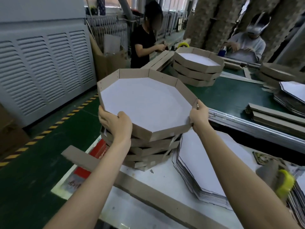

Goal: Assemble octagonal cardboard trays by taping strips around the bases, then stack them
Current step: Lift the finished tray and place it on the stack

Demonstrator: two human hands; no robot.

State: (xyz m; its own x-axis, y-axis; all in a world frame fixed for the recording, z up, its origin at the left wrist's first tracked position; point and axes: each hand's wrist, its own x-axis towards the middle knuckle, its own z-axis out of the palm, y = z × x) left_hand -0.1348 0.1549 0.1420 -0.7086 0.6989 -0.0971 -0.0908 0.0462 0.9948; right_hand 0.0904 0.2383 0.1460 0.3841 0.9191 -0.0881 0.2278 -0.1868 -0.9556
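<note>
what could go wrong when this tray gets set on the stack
1. The stack under the tray sits skewed, layers rotated unevenly, near the edge of the table; another tray set off-centre might tip it.
2. The left hand and right hand grip only the thin side wall; squeezing could bend it or strain its corners.

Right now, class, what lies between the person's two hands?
The head view shows an octagonal tray between left hand and right hand, both gripping its near rim.
</note>
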